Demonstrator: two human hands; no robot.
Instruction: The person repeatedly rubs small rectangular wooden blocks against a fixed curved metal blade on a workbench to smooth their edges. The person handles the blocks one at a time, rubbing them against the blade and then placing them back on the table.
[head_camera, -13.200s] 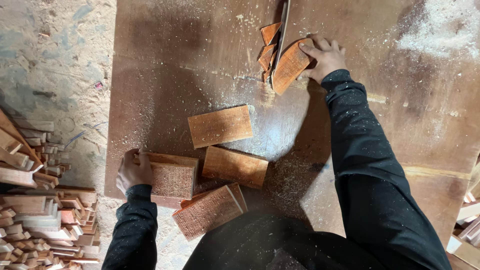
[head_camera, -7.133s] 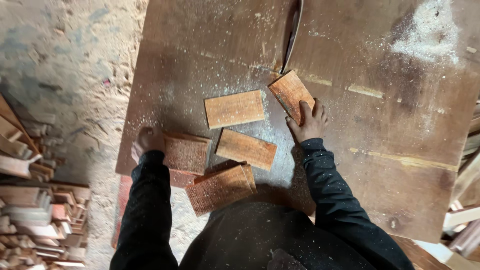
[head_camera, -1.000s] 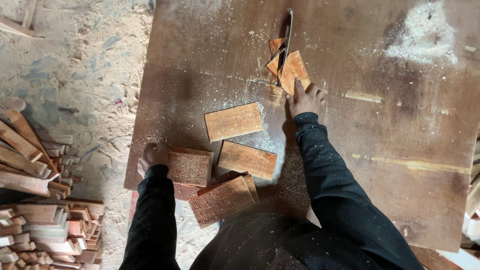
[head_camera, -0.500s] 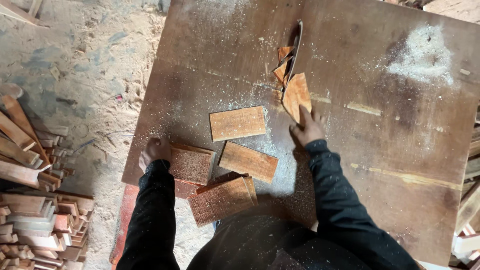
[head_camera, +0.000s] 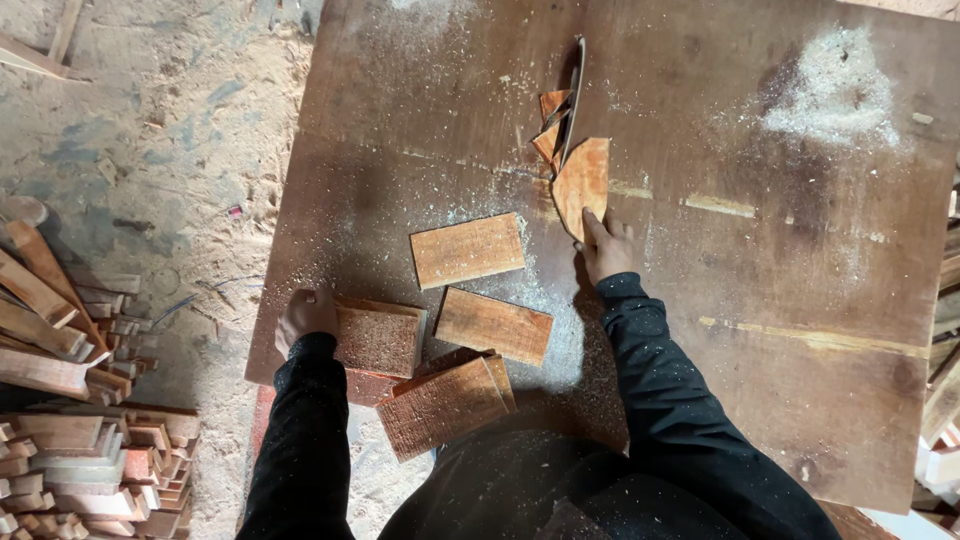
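A reddish wood piece (head_camera: 583, 185) is pressed flat on the counter (head_camera: 800, 300) by the right hand (head_camera: 605, 245), whose fingers are laid out on the near end of the piece rather than closed around it. The piece lies just beyond the grip, its left edge set against the thin saw blade (head_camera: 572, 100) that rises through a slot in the counter. On the far side of the blade, small offcuts (head_camera: 550, 125) are gathered, touching the blade.

The left hand (head_camera: 305, 312) is placed at the near left edge of the counter, its fingers curled over the end of a dust-covered block (head_camera: 378, 338); whether the block is truly gripped or only steadied cannot be told. Beside this block a slanted board (head_camera: 494, 325) is seen, another board (head_camera: 467, 249) lies just beyond it, and a stacked pair of boards (head_camera: 445, 403) overhangs the near edge. All are well apart from the piece at the blade.

The counter is a broad brown sheet, scored and sprinkled with sawdust, with a pale heap of sawdust (head_camera: 830, 90) at the far right. Below it a dusty floor (head_camera: 150, 150) is seen, and cut wooden sticks (head_camera: 70, 440) are stacked at the left.
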